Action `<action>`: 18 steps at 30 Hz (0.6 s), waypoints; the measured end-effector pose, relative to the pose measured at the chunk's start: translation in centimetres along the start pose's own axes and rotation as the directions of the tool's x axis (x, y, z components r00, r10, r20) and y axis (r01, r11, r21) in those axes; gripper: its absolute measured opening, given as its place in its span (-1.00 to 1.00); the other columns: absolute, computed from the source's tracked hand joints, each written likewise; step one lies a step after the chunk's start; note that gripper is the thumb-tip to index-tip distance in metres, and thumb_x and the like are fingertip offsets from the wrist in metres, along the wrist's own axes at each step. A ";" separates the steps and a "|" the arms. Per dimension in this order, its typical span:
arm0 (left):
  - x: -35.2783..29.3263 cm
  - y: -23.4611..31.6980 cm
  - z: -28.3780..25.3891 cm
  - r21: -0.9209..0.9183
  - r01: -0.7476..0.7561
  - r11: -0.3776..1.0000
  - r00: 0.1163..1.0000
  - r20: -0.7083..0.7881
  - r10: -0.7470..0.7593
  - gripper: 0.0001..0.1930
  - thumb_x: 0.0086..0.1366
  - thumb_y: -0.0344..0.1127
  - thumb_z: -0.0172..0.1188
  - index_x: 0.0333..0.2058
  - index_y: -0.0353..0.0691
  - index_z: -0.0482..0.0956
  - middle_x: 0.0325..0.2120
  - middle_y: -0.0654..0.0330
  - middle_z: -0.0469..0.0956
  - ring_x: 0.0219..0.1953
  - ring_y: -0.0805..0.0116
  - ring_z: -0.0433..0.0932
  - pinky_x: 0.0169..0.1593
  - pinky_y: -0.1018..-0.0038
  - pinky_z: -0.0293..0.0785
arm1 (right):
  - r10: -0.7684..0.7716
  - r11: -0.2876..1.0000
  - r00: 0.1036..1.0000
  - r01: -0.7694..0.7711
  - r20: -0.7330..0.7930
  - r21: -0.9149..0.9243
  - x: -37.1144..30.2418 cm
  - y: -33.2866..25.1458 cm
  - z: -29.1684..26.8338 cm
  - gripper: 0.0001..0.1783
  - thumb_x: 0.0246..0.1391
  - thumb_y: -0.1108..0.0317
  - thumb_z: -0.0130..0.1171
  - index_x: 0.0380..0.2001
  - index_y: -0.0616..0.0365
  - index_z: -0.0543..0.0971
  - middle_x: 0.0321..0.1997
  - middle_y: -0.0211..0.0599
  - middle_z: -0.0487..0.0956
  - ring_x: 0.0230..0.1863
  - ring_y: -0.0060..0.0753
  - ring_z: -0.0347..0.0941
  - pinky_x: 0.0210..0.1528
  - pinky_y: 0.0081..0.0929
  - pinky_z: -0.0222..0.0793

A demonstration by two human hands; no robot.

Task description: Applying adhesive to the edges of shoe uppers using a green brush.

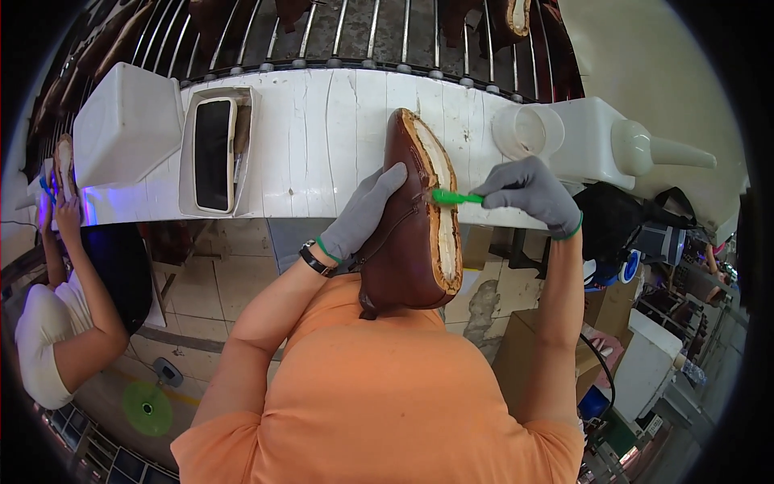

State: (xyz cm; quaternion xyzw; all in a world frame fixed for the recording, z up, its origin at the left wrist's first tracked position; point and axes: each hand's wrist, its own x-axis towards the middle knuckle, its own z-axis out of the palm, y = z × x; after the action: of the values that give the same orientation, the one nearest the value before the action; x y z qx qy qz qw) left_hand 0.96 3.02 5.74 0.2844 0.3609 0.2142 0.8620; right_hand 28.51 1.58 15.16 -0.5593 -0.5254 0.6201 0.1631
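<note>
A dark brown leather boot with a side zipper is tilted over the near table edge, its unsoled bottom turned to the right. That bottom has a pale centre and a tan rim. My left hand, in a grey glove, grips the boot's upper with the thumb on the leather. In my gloved right hand is a small green brush, pinched by its handle. Its head touches the rim of the boot's bottom, near the middle of its length; the bristles are hard to make out.
On the white table stand an open box with a phone, a white container, a clear cup and a white bottle with a spout. Beyond runs a roller rack with boots. Another person works at left.
</note>
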 end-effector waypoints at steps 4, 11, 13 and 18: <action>0.1 -0.2 -0.2 -0.012 -0.009 1.000 1.000 0.007 0.009 -0.28 0.41 0.19 -0.02 0.17 -0.45 0.34 0.01 0.07 0.50 0.00 0.40 0.47 0.11 0.48 0.41 | -0.015 0.999 0.997 0.012 0.072 0.039 -2.5 -0.7 1.5 -0.75 -0.08 0.49 0.43 -0.26 0.28 0.72 -0.41 -0.35 0.67 -0.34 -0.65 0.50 -0.24 -0.59 0.40; 0.3 -0.6 -0.1 -0.064 -0.002 0.998 1.000 0.000 0.002 -0.37 0.45 0.11 -0.04 0.22 -0.34 0.31 0.04 0.04 0.52 0.00 0.32 0.55 0.12 0.40 0.49 | -0.055 0.998 0.990 0.052 -0.132 -0.023 -3.2 -1.1 3.1 -0.77 -0.01 0.44 0.39 -0.23 0.26 0.72 -0.42 -0.29 0.66 -0.39 -0.64 0.47 -0.27 -0.59 0.37; 0.3 -0.6 -0.1 -0.040 0.003 0.999 1.000 -0.006 -0.003 -0.38 0.46 0.11 -0.06 0.22 -0.34 0.31 0.04 0.04 0.52 0.00 0.32 0.55 0.12 0.39 0.49 | -0.058 0.996 0.960 0.036 -0.274 -0.084 -1.8 -0.9 3.1 -0.78 0.00 0.42 0.39 -0.25 0.25 0.73 -0.42 -0.31 0.65 -0.39 -0.65 0.46 -0.29 -0.59 0.36; 0.3 -0.6 -0.4 -0.018 0.012 1.000 1.000 -0.013 -0.013 -0.38 0.46 0.10 -0.05 0.22 -0.35 0.31 0.04 0.05 0.52 0.01 0.33 0.55 0.13 0.40 0.49 | -0.080 0.986 0.983 0.054 -0.167 -0.157 -3.0 -1.2 2.8 -0.77 -0.02 0.48 0.37 -0.23 0.27 0.72 -0.48 -0.31 0.62 -0.42 -0.57 0.48 -0.33 -0.56 0.39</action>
State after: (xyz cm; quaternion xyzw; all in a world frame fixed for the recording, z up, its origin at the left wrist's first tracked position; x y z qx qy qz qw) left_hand 0.97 2.86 4.96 0.2729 0.3661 0.2139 0.8635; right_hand 26.55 -1.62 17.25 -0.6037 -0.5735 0.5217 0.1859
